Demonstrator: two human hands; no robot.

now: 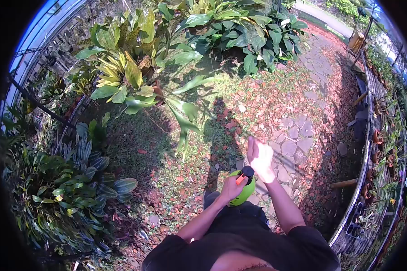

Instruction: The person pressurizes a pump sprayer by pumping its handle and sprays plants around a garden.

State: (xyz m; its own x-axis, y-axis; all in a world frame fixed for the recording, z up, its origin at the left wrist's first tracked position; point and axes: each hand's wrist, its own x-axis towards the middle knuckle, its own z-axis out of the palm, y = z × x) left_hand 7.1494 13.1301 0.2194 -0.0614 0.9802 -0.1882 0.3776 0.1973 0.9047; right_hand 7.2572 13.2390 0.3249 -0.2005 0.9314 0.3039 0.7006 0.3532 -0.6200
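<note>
A green pump sprayer (244, 194) with a black knob on top and an orange lever is close in front of my body. My left hand (232, 188) is wrapped round its handle, beside the orange lever. Just beyond the black knob, on the right, is my right hand (260, 159), brightly lit by the sun. Its fingers look curled together, and glare hides whatever may be between them. My own torso covers the lower part of the sprayer.
Stone slabs (295, 142) form a path among reddish chips. Ahead, a staghorn-like plant (185, 115) hangs over the ground. Striped leafy plants (99, 176) crowd the left. On the right, a long slatted bench (364, 180) carries several pots.
</note>
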